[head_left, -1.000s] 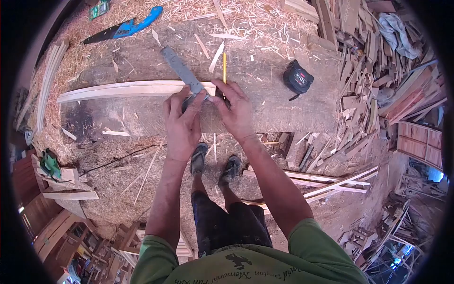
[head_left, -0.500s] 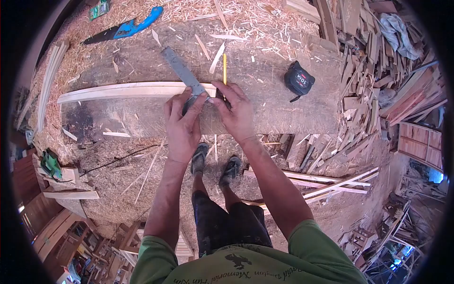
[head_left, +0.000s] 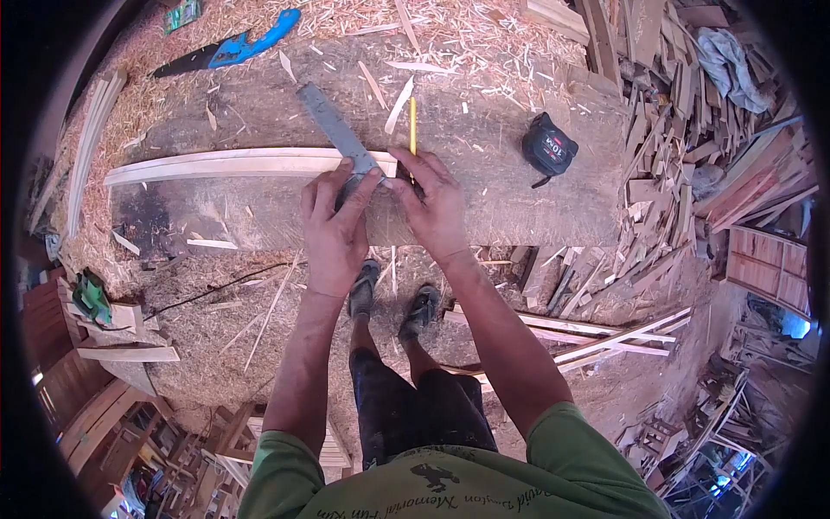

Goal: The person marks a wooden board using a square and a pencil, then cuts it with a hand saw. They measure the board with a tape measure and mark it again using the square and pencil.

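Observation:
A grey metal square (head_left: 333,125) lies slanted across the right end of two pale wood strips (head_left: 233,164), which rest side by side on the workbench (head_left: 510,212). My left hand (head_left: 335,216) grips the lower end of the square, fingers closed, at the strips' near edge. Right beside it, my right hand (head_left: 432,203) is closed around a yellow pencil (head_left: 413,130) that points away from me. Its fingertips touch the strips' right end. A black tape measure (head_left: 549,145) lies on the bench to the right.
A blue-handled saw (head_left: 233,52) lies at the back left among wood shavings (head_left: 475,35). More long strips (head_left: 92,156) lie at the far left. Scrap wood (head_left: 657,199) is heaped to the right, and loose strips (head_left: 605,333) lie on the floor below the bench.

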